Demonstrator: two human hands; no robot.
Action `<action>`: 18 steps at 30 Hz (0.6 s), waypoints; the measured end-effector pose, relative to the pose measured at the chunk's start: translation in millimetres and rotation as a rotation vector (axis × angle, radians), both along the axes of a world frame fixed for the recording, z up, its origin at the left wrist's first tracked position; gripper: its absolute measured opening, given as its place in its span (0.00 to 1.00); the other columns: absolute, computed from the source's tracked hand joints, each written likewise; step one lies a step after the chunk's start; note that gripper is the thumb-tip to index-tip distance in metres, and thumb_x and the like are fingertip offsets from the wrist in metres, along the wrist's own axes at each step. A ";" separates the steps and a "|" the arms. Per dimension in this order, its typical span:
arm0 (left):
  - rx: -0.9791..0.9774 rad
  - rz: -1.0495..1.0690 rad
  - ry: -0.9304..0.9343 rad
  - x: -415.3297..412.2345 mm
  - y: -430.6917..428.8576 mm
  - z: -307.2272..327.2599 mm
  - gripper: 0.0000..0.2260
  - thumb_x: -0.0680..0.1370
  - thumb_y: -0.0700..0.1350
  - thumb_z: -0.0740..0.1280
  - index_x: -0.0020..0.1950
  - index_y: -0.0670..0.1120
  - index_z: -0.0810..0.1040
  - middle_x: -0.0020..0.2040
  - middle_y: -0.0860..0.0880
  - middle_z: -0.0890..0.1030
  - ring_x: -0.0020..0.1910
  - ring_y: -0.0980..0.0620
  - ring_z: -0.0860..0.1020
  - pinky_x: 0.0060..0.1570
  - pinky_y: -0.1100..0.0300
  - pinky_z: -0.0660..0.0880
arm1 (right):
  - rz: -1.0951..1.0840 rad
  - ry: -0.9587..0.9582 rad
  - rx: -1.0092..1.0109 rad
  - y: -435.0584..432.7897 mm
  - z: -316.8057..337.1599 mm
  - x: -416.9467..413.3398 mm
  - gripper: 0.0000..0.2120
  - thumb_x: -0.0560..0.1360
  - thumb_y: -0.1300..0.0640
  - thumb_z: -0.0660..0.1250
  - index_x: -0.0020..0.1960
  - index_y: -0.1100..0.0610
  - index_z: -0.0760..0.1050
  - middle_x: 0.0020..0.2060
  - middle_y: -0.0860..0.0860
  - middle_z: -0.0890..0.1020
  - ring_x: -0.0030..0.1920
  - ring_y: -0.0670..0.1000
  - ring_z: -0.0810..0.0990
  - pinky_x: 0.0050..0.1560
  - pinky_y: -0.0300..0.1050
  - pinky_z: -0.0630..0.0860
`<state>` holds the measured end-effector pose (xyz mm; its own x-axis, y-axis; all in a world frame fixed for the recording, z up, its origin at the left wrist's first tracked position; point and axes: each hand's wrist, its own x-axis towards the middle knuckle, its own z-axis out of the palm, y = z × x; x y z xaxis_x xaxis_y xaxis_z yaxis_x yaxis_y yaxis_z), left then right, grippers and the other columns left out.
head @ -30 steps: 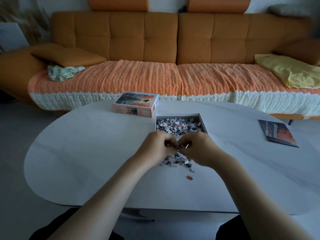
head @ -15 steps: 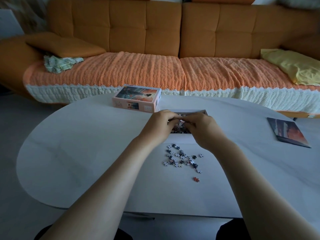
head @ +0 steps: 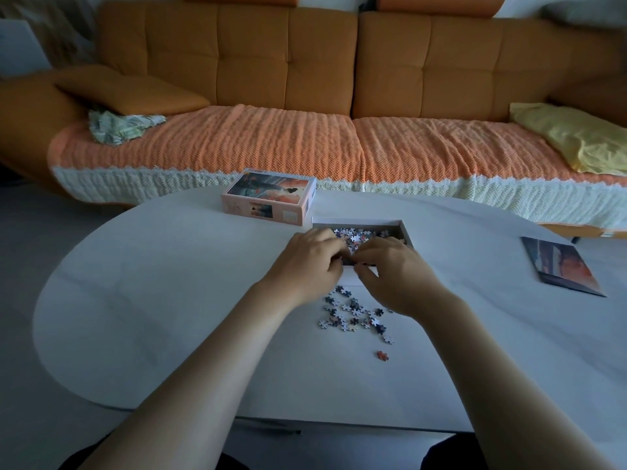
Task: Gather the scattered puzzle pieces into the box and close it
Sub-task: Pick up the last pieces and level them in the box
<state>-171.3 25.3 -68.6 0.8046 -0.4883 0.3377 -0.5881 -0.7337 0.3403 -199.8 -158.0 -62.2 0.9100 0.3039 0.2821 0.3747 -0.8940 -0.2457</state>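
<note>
Left hand (head: 312, 262) & right hand (head: 393, 276) hang over the near wall of the open white cardboard box (head: 356, 222), both curled; can't tell if they hold bits. Small dark-and-pale puzzle pieces (head: 353, 313) lie on the white oval bench (head: 169, 300) by the wrists. Risk: bits dropped too near the wall may spill out, or a wrist may knock the lone red piece (head: 382, 355) off.

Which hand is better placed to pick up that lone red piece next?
Probably the right hand: the red puzzle piece lies on the table nearer its wrist, farther from the left hand.
</note>
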 end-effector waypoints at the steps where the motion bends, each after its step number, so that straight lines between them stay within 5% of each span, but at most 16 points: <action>1: 0.012 -0.019 0.008 -2.2 0.3 0.9 0.11 0.78 0.43 0.62 0.56 0.46 0.81 0.51 0.49 0.77 0.52 0.48 0.73 0.56 0.52 0.70 | -0.036 0.009 -0.025 -0.6 0.0 -0.8 0.13 0.78 0.49 0.61 0.56 0.47 0.81 0.53 0.44 0.81 0.55 0.51 0.75 0.57 0.51 0.73; 4: 0.065 -0.035 0.067 -7.1 3.1 -0.9 0.13 0.79 0.43 0.62 0.62 0.48 0.80 0.58 0.51 0.75 0.57 0.51 0.71 0.61 0.58 0.64 | -0.117 0.021 -0.084 -4.4 1.8 -1.4 0.15 0.78 0.43 0.59 0.58 0.45 0.80 0.57 0.44 0.80 0.59 0.50 0.75 0.58 0.49 0.70; 9: 0.086 -0.041 0.014 -9.7 7.1 0.9 0.16 0.79 0.43 0.63 0.67 0.49 0.76 0.64 0.53 0.76 0.63 0.51 0.72 0.65 0.52 0.67 | -0.249 -0.006 -0.179 -3.5 3.7 -2.4 0.23 0.75 0.35 0.56 0.60 0.45 0.78 0.59 0.46 0.79 0.60 0.52 0.74 0.60 0.50 0.68; 13: 0.243 -0.040 0.053 -11.5 4.1 -3.6 0.23 0.82 0.49 0.60 0.77 0.51 0.63 0.77 0.54 0.63 0.75 0.53 0.61 0.72 0.54 0.53 | -0.197 0.184 -0.240 1.3 -3.3 -3.6 0.37 0.75 0.30 0.49 0.76 0.50 0.60 0.76 0.50 0.63 0.75 0.52 0.59 0.76 0.53 0.53; 15: 0.276 -0.033 0.083 -8.9 3.8 -4.7 0.25 0.82 0.49 0.59 0.79 0.51 0.59 0.79 0.53 0.57 0.76 0.52 0.57 0.73 0.52 0.52 | -0.159 0.220 -0.217 1.4 -3.7 -3.0 0.37 0.75 0.30 0.50 0.77 0.50 0.56 0.77 0.49 0.57 0.77 0.51 0.53 0.77 0.53 0.47; 18: 0.215 -0.027 0.059 -7.9 1.9 -3.4 0.23 0.82 0.48 0.61 0.77 0.49 0.62 0.79 0.51 0.57 0.76 0.50 0.57 0.73 0.50 0.56 | -0.188 0.169 -0.168 0.6 -0.8 -1.9 0.33 0.76 0.32 0.51 0.75 0.48 0.61 0.76 0.50 0.61 0.76 0.53 0.57 0.75 0.51 0.50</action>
